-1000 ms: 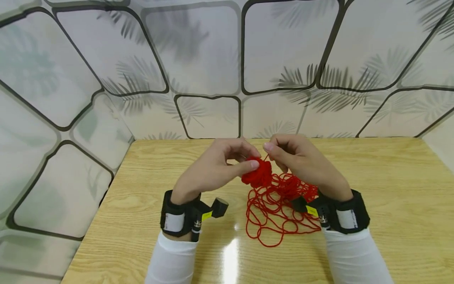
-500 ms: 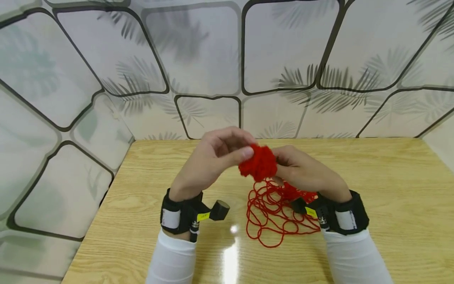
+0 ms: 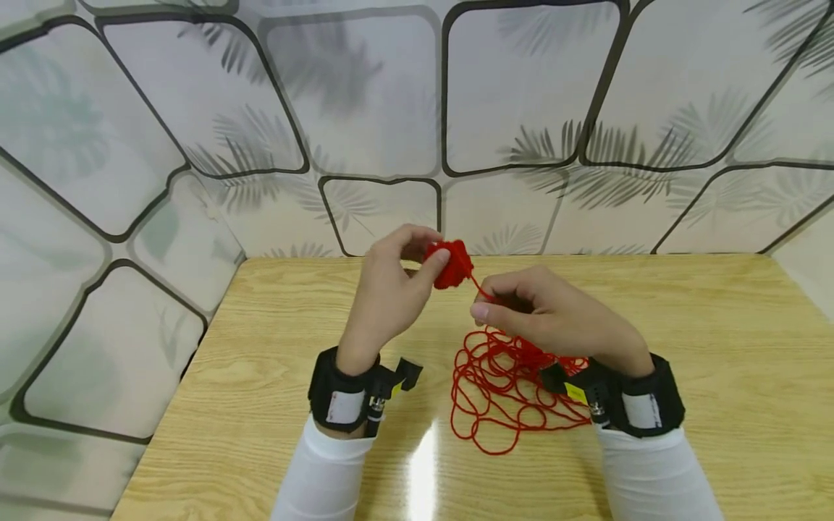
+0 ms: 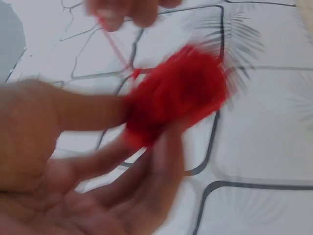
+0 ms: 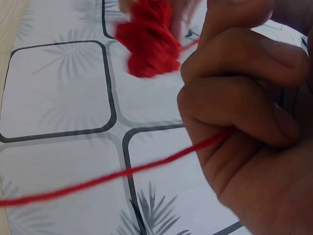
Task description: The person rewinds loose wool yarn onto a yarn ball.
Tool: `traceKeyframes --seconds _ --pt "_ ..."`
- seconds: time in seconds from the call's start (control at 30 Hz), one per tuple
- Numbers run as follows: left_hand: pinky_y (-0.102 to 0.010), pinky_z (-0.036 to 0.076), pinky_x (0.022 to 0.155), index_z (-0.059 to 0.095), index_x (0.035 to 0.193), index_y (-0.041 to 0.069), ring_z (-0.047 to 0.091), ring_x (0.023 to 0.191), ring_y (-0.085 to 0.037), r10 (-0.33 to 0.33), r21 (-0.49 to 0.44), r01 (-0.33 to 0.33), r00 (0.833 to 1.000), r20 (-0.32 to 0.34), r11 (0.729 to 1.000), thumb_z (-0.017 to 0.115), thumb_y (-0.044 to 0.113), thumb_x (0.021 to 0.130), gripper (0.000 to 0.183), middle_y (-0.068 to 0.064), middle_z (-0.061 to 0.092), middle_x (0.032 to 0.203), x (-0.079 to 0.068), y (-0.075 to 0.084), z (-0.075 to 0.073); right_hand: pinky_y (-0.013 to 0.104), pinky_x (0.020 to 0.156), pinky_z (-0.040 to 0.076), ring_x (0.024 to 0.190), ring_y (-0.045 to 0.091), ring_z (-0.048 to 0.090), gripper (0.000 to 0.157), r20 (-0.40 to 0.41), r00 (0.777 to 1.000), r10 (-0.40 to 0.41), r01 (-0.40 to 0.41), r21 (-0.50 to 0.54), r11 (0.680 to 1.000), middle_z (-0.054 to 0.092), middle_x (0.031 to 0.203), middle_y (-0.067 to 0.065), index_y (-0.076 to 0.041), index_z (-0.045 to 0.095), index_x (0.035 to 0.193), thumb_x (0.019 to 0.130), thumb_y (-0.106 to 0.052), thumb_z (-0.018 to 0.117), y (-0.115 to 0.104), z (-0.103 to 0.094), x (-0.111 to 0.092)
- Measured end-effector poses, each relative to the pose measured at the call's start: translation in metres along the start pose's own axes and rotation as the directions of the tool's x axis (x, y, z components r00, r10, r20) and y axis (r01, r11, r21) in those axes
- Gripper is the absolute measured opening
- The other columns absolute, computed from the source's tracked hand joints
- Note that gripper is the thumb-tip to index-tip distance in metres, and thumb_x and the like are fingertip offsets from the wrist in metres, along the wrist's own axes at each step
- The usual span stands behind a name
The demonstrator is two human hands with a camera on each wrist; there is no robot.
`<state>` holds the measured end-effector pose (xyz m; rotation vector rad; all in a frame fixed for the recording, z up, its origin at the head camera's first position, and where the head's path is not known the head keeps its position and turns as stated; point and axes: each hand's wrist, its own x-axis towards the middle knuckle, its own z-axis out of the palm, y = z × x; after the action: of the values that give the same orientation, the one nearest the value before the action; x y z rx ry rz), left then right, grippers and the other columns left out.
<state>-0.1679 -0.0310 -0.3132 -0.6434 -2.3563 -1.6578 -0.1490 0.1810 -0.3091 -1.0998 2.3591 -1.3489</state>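
Observation:
A small ball of red yarn [image 3: 452, 265] is pinched between the thumb and fingers of my left hand [image 3: 396, 286], above the far part of the table. In the left wrist view the ball [image 4: 178, 93] is blurred. A short strand [image 3: 481, 287] runs from it to my right hand [image 3: 554, 311]. The right fingers are curled round that strand, and in the right wrist view the yarn [image 5: 132, 170] trails out from under the curled fingers. Below the right hand, a loose tangle of red yarn [image 3: 502, 391] lies on the table, partly hidden by that hand and wrist.
The wooden table [image 3: 274, 347] reaches back to a wall [image 3: 378, 108] with a pattern of dark outlines and leaves. Black straps with small cameras sit on both wrists. A bright reflection shows on the tabletop near the front.
My left hand has moved up and left with the ball, turning it. My right hand came close to the ball, then drew apart, and the strand now stretches between them. The tangle stayed put.

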Motion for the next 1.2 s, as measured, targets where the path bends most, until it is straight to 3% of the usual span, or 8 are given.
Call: traceKeyframes --seconds 0.13,0.27,0.47,0.63,0.77,0.87,1.07,1.2 --pt "-0.036 0.050 0.080 0.059 0.111 0.003 0.058 0.094 -0.025 0.042 -0.483 -0.044 0.999 -0.016 0.874 0.059 0.017 0.089 0.026 -0.013 0.059 0.105 0.003 0.001 -0.006 0.031 0.045 0.031 0.049 0.012 0.036 0.019 0.024 1.000 0.000 -0.001 0.017 1.000 0.038 0.059 -0.002 -0.022 0.060 0.087 0.098 -0.025 0.044 -0.001 0.003 0.001" --pt "-0.035 0.050 0.072 0.058 0.110 0.002 0.057 0.088 -0.027 0.183 -0.684 0.023 0.956 0.228 0.729 0.057 0.010 0.090 0.021 -0.017 0.058 0.106 -0.002 0.003 -0.016 0.032 0.046 0.034 0.051 0.015 0.038 0.021 0.038 0.999 -0.003 0.000 0.065 0.998 0.041 0.061 0.001 -0.017 0.060 0.090 0.098 -0.023 0.042 0.001 0.004 0.004" --pt "-0.030 0.050 0.069 0.062 0.101 0.011 0.057 0.088 -0.013 0.225 -0.210 -0.118 0.754 0.617 0.971 0.060 0.016 0.088 0.014 0.002 0.062 0.099 -0.009 0.008 -0.017 0.029 0.048 0.033 0.052 0.012 0.038 0.023 -0.008 1.000 0.001 -0.002 -0.093 0.996 0.037 0.060 -0.004 -0.023 0.056 0.081 0.098 -0.030 0.042 0.004 0.003 0.004" --pt "-0.020 0.047 0.062 0.060 0.093 0.014 0.056 0.075 -0.004 0.029 0.225 -0.135 0.907 0.420 0.965 0.060 0.018 0.088 0.007 0.008 0.059 0.083 -0.008 0.007 -0.003 0.027 0.047 0.032 0.050 0.009 0.037 0.023 -0.055 0.997 0.045 -0.056 -0.216 0.975 0.039 0.061 -0.006 -0.025 0.059 0.084 0.096 -0.038 0.044 0.003 0.004 0.003" --pt "-0.023 0.050 0.065 0.059 0.101 0.010 0.058 0.080 -0.011 0.015 0.114 -0.027 0.994 0.105 0.993 0.058 0.017 0.089 0.014 0.002 0.060 0.092 -0.004 0.004 0.002 0.028 0.047 0.033 0.050 0.011 0.039 0.024 -0.042 0.998 0.050 -0.056 -0.157 0.986 0.041 0.061 -0.005 -0.024 0.059 0.087 0.097 -0.038 0.043 0.000 0.007 0.004" --pt "-0.032 0.051 0.073 0.059 0.111 0.007 0.059 0.087 -0.020 0.050 -0.197 -0.042 0.998 0.038 0.980 0.057 0.017 0.090 0.023 -0.006 0.061 0.102 -0.001 0.004 -0.001 0.029 0.047 0.033 0.050 0.012 0.038 0.025 -0.021 0.999 0.031 -0.033 -0.094 0.995 0.042 0.060 -0.003 -0.024 0.059 0.088 0.099 -0.033 0.039 -0.001 0.009 0.005" --pt "-0.037 0.048 0.075 0.059 0.114 0.001 0.056 0.088 -0.029 0.141 -0.635 0.117 0.929 0.342 0.764 0.054 0.011 0.091 0.025 -0.017 0.059 0.107 -0.005 0.010 -0.019 0.031 0.047 0.034 0.052 0.014 0.038 0.024 -0.007 1.000 0.013 -0.013 0.018 1.000 0.043 0.062 -0.001 -0.018 0.059 0.087 0.099 -0.026 0.040 0.001 0.007 0.006" --pt "-0.036 0.048 0.066 0.062 0.106 0.006 0.054 0.079 -0.024 0.161 -0.448 0.108 0.838 0.521 0.888 0.057 0.013 0.090 0.019 -0.011 0.061 0.100 -0.008 0.012 -0.022 0.032 0.048 0.032 0.053 0.015 0.037 0.025 -0.062 0.997 0.051 -0.051 0.004 0.999 0.037 0.062 0.000 -0.017 0.054 0.080 0.098 -0.030 0.042 0.003 0.004 0.004"
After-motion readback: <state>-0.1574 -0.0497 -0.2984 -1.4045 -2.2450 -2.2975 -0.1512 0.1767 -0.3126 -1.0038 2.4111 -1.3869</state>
